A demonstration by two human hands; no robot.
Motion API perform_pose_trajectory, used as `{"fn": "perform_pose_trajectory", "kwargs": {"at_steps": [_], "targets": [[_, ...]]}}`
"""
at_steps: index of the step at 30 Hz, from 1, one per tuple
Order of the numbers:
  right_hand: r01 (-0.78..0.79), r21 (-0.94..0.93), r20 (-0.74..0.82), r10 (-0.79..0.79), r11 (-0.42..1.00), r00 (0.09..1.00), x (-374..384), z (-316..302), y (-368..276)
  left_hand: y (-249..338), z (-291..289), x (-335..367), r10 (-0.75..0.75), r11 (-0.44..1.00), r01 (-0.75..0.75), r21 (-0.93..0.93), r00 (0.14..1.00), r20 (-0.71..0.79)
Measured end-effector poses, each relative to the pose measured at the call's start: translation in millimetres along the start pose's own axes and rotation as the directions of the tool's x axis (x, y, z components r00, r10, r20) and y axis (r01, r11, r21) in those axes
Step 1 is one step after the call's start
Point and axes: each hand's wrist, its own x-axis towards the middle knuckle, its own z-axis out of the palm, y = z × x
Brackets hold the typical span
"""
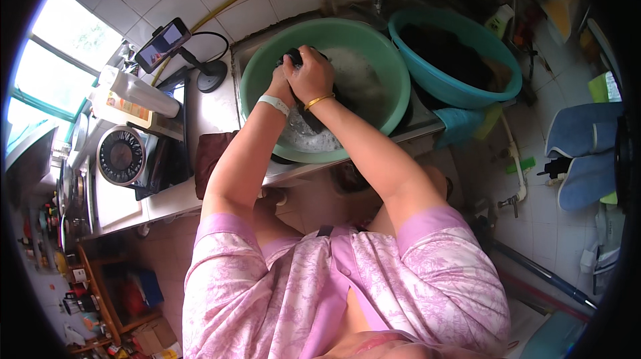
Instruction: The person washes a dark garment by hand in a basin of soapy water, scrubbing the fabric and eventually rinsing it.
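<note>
Both my hands are over a round green basin (395,89) holding cloudy, sudsy water (364,72). My left hand (283,79) and my right hand (312,73) are pressed together, closed around a bunched dark cloth (291,57). A dark end of it sticks out above the fingers, and more dark fabric shows below my wrists. The fingers partly hide one another, so the cloth's full shape cannot be made out. White foam (310,140) floats along the basin's near side.
Right of the green basin, a turquoise basin (467,97) holds dark fabric (441,52). A phone (163,45) on a stand (211,77), a white bottle (143,89) and a maroon cloth (211,159) lie to the left. Blue slippers (587,129) hang at the right wall.
</note>
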Motion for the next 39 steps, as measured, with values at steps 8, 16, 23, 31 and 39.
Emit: {"fn": "perform_pose_trajectory", "kwargs": {"at_steps": [8, 16, 23, 31, 39], "targets": [[-0.128, -0.399, 0.419, 0.305, 0.908, 0.855, 37.9, -6.4, 96.8, 40.9, -17.7, -12.8, -0.447, 0.893, 0.449, 0.03, 0.893, -0.057], [0.307, -0.6, 0.767, 0.422, 0.739, 0.483, 13.3, -14.5, 111.2, 21.1, 15.5, -20.6, -0.41, 0.368, 0.138, 0.92, 0.912, 0.027], [0.453, -0.533, 0.846, 0.433, 0.715, 0.312, 14.7, 3.2, 143.1, -10.5, 6.5, 10.1, -0.414, 0.351, 0.034, 0.936, 0.902, 0.123], [-0.312, -0.302, 0.519, 0.431, 0.901, 0.738, 4.6, 31.4, 159.2, 26.8, 1.1, 26.9, -0.748, 0.607, 0.725, -0.326, 0.66, 0.075], [-0.2, 0.159, 0.345, 0.135, 0.967, 0.929, -14.3, -10.1, -37.2, 19.5, -19.1, -12.4, -0.527, 0.381, 0.387, -0.84, 0.837, 0.146]]}}
